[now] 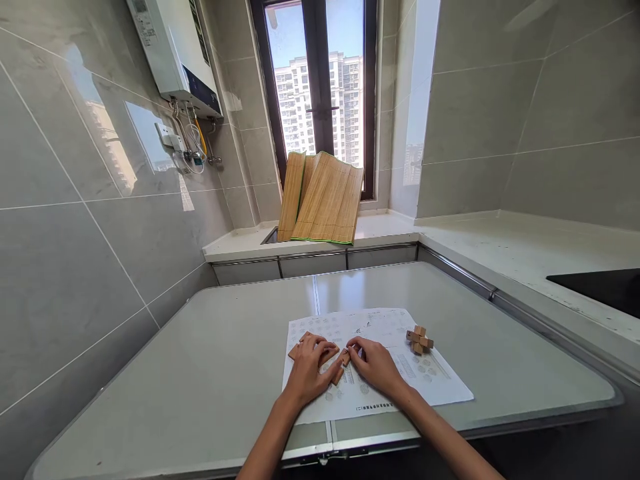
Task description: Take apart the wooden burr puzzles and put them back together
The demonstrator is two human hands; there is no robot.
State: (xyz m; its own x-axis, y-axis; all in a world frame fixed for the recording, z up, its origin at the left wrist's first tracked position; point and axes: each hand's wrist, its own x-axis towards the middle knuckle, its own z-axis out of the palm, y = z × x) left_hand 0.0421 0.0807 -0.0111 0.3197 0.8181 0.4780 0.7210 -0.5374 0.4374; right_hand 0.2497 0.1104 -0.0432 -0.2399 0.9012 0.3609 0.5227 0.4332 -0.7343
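A wood block (345,358) sits left of my right hand (375,363), by my left hand (310,370). I can't tell if either grips.

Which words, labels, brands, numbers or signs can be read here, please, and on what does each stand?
None can be read with certainty.
Paper sheet: a bolder line near its close edge and fine print, all too small or blurred.
White wall unit: printing on its side, too small.
Wooden pieces: no readable text.
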